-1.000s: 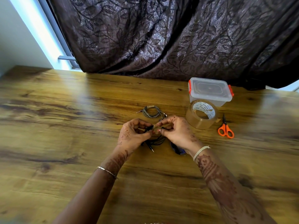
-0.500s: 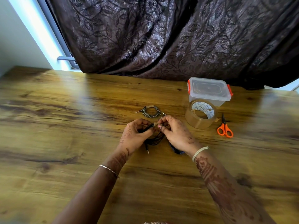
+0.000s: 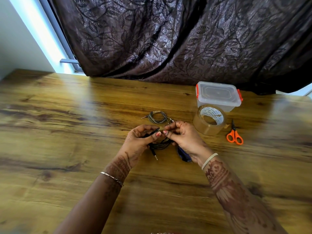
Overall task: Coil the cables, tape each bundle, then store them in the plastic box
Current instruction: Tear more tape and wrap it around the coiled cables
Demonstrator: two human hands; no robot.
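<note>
Caught partway through taping bundle 2, by the look of it. Gripped the black cable [image 3: 160, 146] over the middle of the wooden table [image 3: 67, 132] with both hands: left hand [image 3: 138, 141] curled round the coil's left side, thumb and forefinger pinching its top; right hand [image 3: 184, 137] pinching the same top from the right, fingertips nearly meeting. Seemed to press something pale and thin there, probably a tape strip; too small to confirm. Let the coil's lower arc sag below the fingers, long axis running left to right, with 1 jack plug [image 3: 154, 153] dangling, tip pointed near and slightly right. Could not identify a dark blue item [image 3: 183, 154] half hidden under the right wrist.

Saw 1 grey cable [image 3: 157, 117] lying flat just far of the hands, already coiled and banded at its far side, 1 plug pointing left. Found the tape roll [image 3: 209, 120] to the right, just in front of the plastic box [image 3: 217, 95], lid on; orange-handled scissors [image 3: 234, 135] further right, blades pointing far.

Judged the next move: wrap the strip fully round the strands, press down firmly, then open the box before storing.
</note>
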